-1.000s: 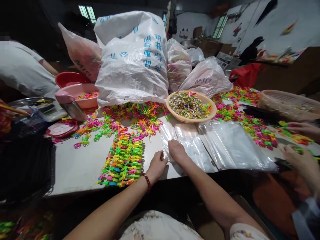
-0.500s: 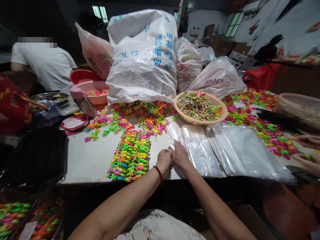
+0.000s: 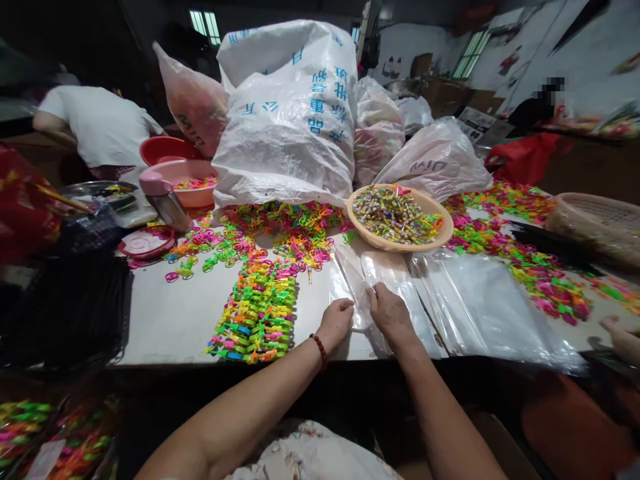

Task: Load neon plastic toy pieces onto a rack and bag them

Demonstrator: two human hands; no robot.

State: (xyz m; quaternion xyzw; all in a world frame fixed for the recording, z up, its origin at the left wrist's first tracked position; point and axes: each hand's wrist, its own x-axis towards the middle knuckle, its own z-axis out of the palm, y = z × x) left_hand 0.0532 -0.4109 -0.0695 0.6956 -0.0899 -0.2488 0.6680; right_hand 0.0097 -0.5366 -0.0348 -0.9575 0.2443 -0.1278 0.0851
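My left hand [image 3: 336, 325] pinches the near edge of a clear plastic bag [image 3: 353, 283] above the table. The other side of the bag is pinched by my right hand [image 3: 393, 319], which is a little apart from the left. Under and beside my right hand lie more clear bags [image 3: 390, 270]. A larger stack of clear bags [image 3: 485, 300] is further right. To the left of my left hand, small bright plastic toys [image 3: 255, 313] lie packed in rows. A loose heap of similar toys [image 3: 295, 233] spreads behind them.
A peach basket [image 3: 363, 223] of small colourful pieces stands behind the bags. At the back rises a big white sack [image 3: 285, 127]. A thermos [image 3: 167, 203] and a red basket [image 3: 147, 245] are at left. Another person's hand [image 3: 623, 337] shows at the right edge.
My right hand has moved right, away from my left hand, and the clear bag is spread between them. A person in white at the back left bends lower.
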